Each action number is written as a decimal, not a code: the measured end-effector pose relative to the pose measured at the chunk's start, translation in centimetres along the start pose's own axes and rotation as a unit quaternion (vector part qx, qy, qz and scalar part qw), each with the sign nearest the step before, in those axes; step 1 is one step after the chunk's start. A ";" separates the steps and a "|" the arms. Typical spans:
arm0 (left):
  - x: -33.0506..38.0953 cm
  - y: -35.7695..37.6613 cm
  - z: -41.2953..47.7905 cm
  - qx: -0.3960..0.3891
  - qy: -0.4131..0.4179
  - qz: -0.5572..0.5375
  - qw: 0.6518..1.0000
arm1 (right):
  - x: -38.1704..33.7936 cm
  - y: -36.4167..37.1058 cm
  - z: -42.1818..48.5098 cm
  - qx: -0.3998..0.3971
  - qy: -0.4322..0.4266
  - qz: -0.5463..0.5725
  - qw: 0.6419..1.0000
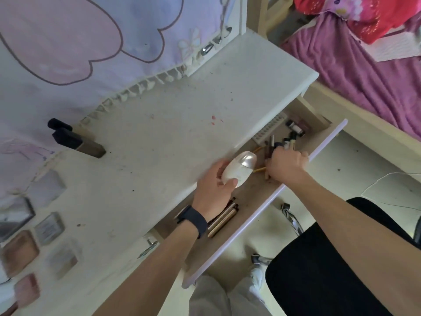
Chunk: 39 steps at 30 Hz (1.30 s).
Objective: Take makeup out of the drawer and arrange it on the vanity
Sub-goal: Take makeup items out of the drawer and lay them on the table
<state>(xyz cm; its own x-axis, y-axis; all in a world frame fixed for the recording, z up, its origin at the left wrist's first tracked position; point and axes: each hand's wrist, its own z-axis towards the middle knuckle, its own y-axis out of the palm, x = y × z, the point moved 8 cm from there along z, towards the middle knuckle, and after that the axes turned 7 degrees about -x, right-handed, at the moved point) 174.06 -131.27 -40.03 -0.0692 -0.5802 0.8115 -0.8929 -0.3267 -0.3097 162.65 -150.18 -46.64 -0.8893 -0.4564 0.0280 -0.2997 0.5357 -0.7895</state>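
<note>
both forearms out over the vanity

bare forearms fill the lower half of the view, reaching up and away from a black chair at the lower right. the left wrist wears a dark watch. the left hand grips a white bottle with a pearly cap, thumb on the near side and fingers wrapped behind it. the bottle is tilted, cap pointing away, and sits over the line where the vanity's front edge meets the open drawer.

the right hand is down inside the drawer, knuckles up and fingers curled among a jumble of small tubes and sticks. whether it has hold of one of them cannot be told from this angle. a thin yellow stick shows between the two hands.

several pencils lie side by side in the near end of the drawer, just beside the left wrist.

on the vanity top, two dark bottles stand near the back edge, and a group of blurred square compacts lies at the far left. a pale cloth with pink shapes hangs behind. purple bedding lies at the upper right.
</note>
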 end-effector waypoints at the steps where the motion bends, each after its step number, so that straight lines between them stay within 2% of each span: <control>1: 0.4 -0.8 -0.2 0.005 0.004 -0.001 1.000 | -0.3 0.1 0.6 -0.018 0.017 -0.005 1.000; 7: 0.3 -5.2 -1.7 0.048 0.004 -0.006 0.999 | -0.4 1.1 2.3 -0.055 0.092 0.004 0.994; 17: -2.9 -8.2 -3.2 0.091 -0.035 -0.083 0.992 | -1.5 3.3 3.2 -0.118 0.067 0.003 0.991; 26: -4.4 -10.2 -3.8 0.122 -0.048 -0.134 0.982 | -2.0 2.5 2.4 -0.068 0.074 0.056 0.993; 30: -5.0 -11.0 -4.1 0.137 -0.048 -0.161 0.976 | -2.5 2.6 1.9 -0.075 0.070 0.073 0.992; 34: -4.8 -12.1 -4.7 0.149 -0.032 -0.148 0.977 | -2.3 1.9 1.2 -0.061 0.067 0.091 0.992; 37: -4.7 -13.4 -5.6 0.171 -0.025 -0.128 0.977 | -2.0 1.2 0.6 -0.023 0.070 0.121 0.990; 39: -4.9 -14.6 -6.3 0.197 -0.024 -0.132 0.971 | -1.5 0.6 -0.3 0.014 0.077 0.186 0.979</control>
<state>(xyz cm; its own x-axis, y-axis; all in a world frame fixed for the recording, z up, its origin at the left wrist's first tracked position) 184.65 -118.94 -36.34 0.1682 -0.4675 0.8679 -0.6360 -0.7241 -0.2668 163.74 -148.98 -46.96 -0.9773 -0.1201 -0.1748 0.0625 0.6246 -0.7785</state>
